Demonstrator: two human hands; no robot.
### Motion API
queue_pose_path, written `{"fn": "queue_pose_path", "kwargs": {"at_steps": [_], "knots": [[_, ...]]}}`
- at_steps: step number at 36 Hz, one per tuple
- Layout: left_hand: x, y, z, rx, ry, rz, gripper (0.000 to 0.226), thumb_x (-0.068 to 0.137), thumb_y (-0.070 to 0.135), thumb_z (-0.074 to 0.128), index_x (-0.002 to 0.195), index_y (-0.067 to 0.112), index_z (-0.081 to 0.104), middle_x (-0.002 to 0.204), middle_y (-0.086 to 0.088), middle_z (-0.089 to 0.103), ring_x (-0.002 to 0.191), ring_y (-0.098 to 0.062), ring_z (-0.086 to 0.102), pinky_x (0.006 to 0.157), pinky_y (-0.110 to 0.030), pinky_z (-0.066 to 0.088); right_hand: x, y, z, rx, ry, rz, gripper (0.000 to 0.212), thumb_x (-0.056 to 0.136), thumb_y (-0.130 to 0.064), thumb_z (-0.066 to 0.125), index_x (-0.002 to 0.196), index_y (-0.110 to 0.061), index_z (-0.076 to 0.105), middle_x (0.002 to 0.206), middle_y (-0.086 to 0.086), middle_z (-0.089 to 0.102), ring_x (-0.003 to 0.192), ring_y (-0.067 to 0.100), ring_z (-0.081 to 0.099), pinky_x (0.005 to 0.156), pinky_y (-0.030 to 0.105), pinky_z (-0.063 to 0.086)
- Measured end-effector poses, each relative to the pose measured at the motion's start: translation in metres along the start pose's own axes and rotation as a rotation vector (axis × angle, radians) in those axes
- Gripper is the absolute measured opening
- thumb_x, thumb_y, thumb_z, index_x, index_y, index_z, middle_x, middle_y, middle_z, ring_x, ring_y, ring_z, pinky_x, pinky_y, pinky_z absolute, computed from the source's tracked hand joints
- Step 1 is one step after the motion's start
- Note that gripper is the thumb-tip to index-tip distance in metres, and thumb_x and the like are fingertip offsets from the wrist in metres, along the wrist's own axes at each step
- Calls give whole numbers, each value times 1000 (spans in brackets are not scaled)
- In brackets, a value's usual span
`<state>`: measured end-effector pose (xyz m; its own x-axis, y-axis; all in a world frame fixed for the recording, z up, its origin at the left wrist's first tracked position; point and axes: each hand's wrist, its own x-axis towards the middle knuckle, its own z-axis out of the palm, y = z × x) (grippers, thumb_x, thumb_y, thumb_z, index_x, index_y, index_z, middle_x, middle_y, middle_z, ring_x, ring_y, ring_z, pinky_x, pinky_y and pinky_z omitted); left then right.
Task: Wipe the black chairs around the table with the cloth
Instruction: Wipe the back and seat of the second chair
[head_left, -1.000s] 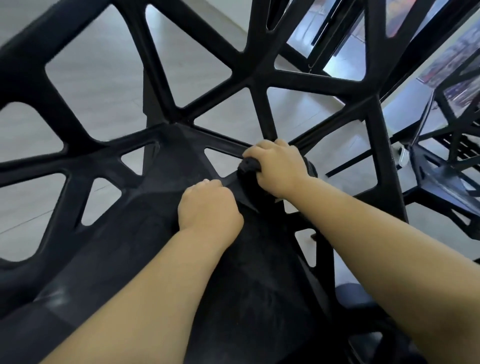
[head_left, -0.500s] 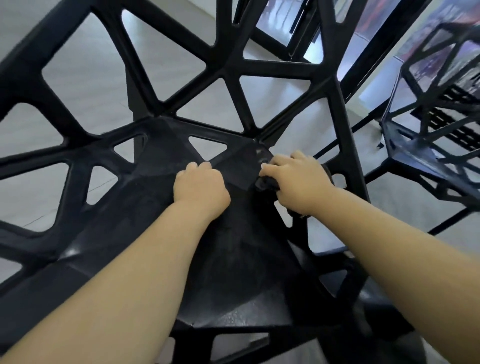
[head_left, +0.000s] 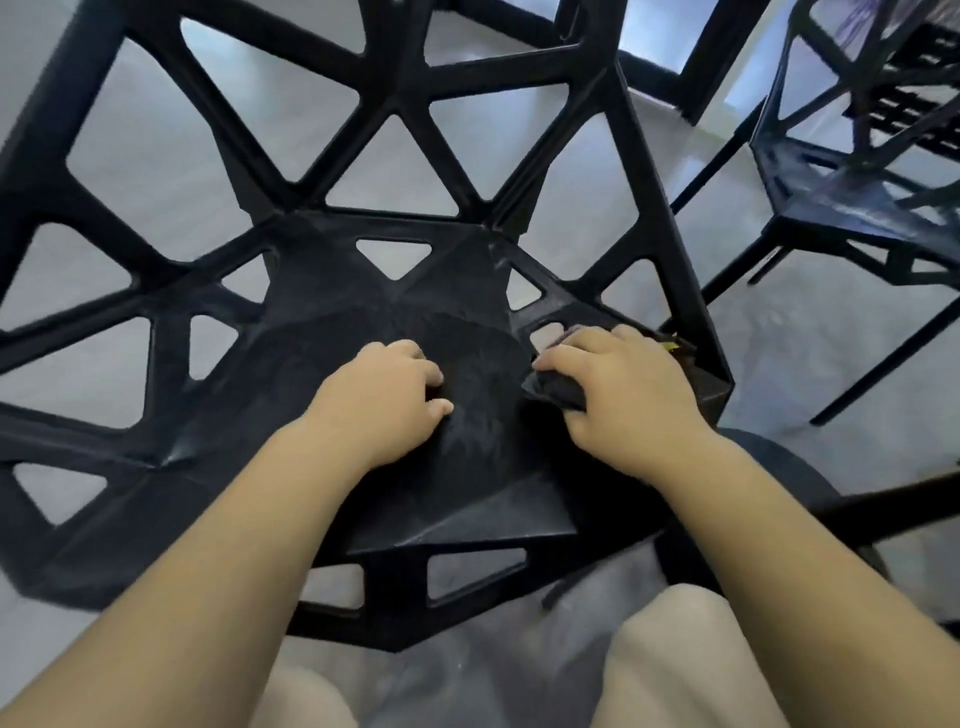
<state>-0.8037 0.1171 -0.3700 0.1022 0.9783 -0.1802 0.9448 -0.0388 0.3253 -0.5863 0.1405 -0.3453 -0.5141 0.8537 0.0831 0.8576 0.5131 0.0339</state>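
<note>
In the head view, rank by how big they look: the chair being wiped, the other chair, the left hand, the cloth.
1. Chair being wiped, fills the frame.
2. Other chair, farther off and cropped.
3. Left hand.
4. Cloth, mostly hidden under the right hand, so unsure.

Nothing here can be read: no text, label, brand, number or sign. The only possible marking is a small yellow patch (head_left: 669, 344) just beyond the right hand (head_left: 623, 395), at the edge of the black chair (head_left: 322, 291). It is too small and blurred to tell whether it carries any writing.
</note>
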Motion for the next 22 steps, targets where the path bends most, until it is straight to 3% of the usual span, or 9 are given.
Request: {"fn": "queue_pose_path", "kwargs": {"at_steps": [4, 8, 13, 15, 18, 22], "knots": [[-32, -3, 10, -70, 91, 26, 39, 93, 45, 48, 126, 29, 58, 135, 16, 46, 122, -13, 41, 97, -25, 37, -1, -12, 1, -58, -62, -18, 44, 64, -21, 62, 108, -23, 67, 111, 9, 64, 84, 38, 55, 74, 43, 48], [-49, -3, 19, -94, 128, 33, 42, 96, 40, 44, 135, 28, 50, 146, 11, 38, 133, -12, 34, 107, -23, 26, -5, -20, -3, -80, -98, -32, 43, 70, -25, 58, 113, -25, 62, 106, 4, 65, 88, 35, 54, 85, 47, 45], [-48, 0, 22, -65, 124, 25, 40, 96, 33, 46, 135, 24, 50, 147, 4, 39, 137, -17, 33, 110, -30, 27, -20, -31, -13, 27, -138, -61, 37, 79, -30, 53, 116, -29, 54, 105, -3, 60, 90, 28, 52, 71, 35, 44], [-47, 0, 21, -68, 115, 12, 37, 96, 30, 50, 131, 19, 56, 143, 0, 46, 133, -23, 40, 106, -36, 34, -26, -30, -12, 123, -127, -55, 35, 77, -26, 56, 112, -27, 59, 100, -2, 62, 82, 29, 53, 65, 34, 45], [-47, 2, 20, -23, 117, 35, 36, 88, 26, 52, 115, 7, 67, 125, -12, 61, 113, -36, 58, 90, -45, 49, -34, -22, -3, 266, -41, -36, 38, 67, -23, 55, 104, -22, 65, 97, 1, 65, 71, 32, 54, 62, 38, 49], [-49, 10, 14, 53, 57, 11, 32, 78, 18, 59, 103, 1, 70, 109, -18, 67, 94, -38, 66, 75, -45, 54, -47, -19, 0, 373, -25, -18, 44, 68, -24, 53, 110, -19, 65, 104, 0, 64, 74, 32, 55, 66, 42, 49]]}}
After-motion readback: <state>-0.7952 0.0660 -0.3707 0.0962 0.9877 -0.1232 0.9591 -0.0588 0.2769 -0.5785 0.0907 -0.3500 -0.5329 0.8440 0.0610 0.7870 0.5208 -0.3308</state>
